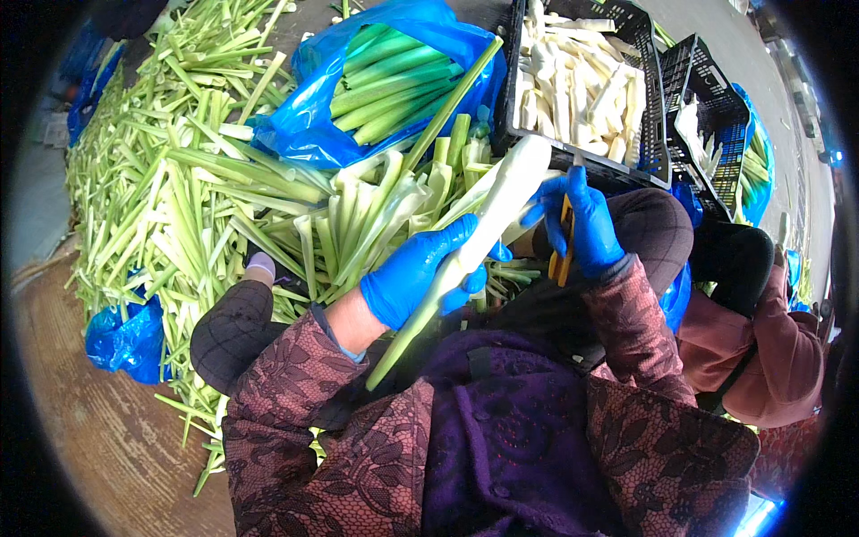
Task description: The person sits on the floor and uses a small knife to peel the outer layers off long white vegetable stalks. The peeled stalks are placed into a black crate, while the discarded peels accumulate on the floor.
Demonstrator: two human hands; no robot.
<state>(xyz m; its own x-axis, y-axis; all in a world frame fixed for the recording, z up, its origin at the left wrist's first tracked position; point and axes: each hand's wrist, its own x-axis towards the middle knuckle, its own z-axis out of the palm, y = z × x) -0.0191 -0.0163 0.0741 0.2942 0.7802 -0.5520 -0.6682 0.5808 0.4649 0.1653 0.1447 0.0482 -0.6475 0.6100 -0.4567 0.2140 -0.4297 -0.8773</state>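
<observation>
My left hand [419, 268], in a blue glove, holds a pale peeled stem [493, 215] that slants from lower left to upper right, its green end near my lap. Just right of it, my gloved right hand [584, 221] grips a knife by its orange-yellow handle [561, 262]; a short bit of metal blade [578, 160] shows above the fingers. Beneath and left of the stem lie cut green peelings [349, 228]. Beyond my hands a black plastic crate [590, 162] holds many peeled white stems [570, 87].
A blue plastic bag [302, 134] of unpeeled green stems [396, 87] lies left of the crate. A large heap of green peelings [174, 181] spreads at left, with another blue bag [127, 339]. At right are a second black crate [721, 114] and a seated person [772, 342].
</observation>
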